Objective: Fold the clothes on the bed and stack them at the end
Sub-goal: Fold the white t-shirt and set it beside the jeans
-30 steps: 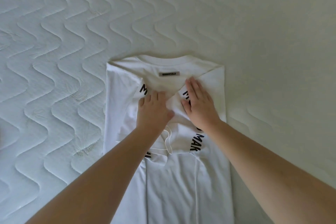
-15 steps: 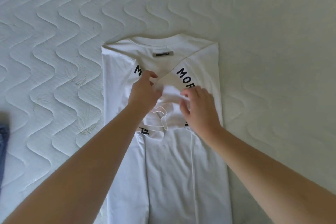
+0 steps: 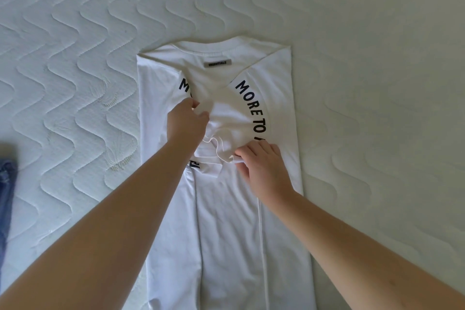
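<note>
You are looking down on a white quilted mattress with wavy stitching that fills the frame, a strip of blue denim showing at the left edge. One white T-shirt lies in the centre with both sides folded inward — its long axis runs from the bottom of the frame up, collar and grey neck label pointing to the top. Your two hands work apart on it: your left hand pinches a bunch of folded sleeve fabric at centre, and your right hand grips the sleeve's hem edge just lower right.
</note>
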{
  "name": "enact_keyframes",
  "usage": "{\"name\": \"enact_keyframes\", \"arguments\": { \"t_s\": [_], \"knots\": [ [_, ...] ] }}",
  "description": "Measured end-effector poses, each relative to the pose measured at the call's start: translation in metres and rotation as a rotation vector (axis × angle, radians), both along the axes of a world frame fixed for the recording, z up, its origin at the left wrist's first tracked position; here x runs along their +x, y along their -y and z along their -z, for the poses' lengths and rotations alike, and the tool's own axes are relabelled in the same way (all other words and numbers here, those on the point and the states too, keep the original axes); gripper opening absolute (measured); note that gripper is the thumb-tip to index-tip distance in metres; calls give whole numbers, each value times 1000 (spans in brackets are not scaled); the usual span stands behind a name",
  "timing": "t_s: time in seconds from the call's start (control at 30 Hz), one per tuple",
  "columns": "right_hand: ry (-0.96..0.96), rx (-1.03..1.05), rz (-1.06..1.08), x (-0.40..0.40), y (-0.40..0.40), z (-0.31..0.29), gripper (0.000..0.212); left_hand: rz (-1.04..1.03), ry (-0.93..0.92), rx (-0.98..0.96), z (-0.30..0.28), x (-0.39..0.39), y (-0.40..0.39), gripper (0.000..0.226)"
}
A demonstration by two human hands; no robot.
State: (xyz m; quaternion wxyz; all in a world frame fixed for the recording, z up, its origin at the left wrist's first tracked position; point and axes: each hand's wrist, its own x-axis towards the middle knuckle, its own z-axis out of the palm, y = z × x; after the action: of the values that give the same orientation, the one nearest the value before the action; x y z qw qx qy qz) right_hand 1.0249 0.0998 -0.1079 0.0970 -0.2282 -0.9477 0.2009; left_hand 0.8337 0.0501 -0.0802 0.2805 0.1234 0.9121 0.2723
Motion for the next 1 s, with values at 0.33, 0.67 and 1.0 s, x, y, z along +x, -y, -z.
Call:
{"name": "enact_keyframes", "arguments": {
  "t_s": [0.33,0.67,1.0],
  "knots": [
    [67,-354,20,20,-17,2,18,-4,-73,14,-6,19,8,12],
    [-54,-1353,672,-9,-77,-7,20,498,-295,130,-7,83,-9,27],
    [115,-1058,547,-35,-98,-3,36,576,-226,235,5,91,3,32]
  ]
}}
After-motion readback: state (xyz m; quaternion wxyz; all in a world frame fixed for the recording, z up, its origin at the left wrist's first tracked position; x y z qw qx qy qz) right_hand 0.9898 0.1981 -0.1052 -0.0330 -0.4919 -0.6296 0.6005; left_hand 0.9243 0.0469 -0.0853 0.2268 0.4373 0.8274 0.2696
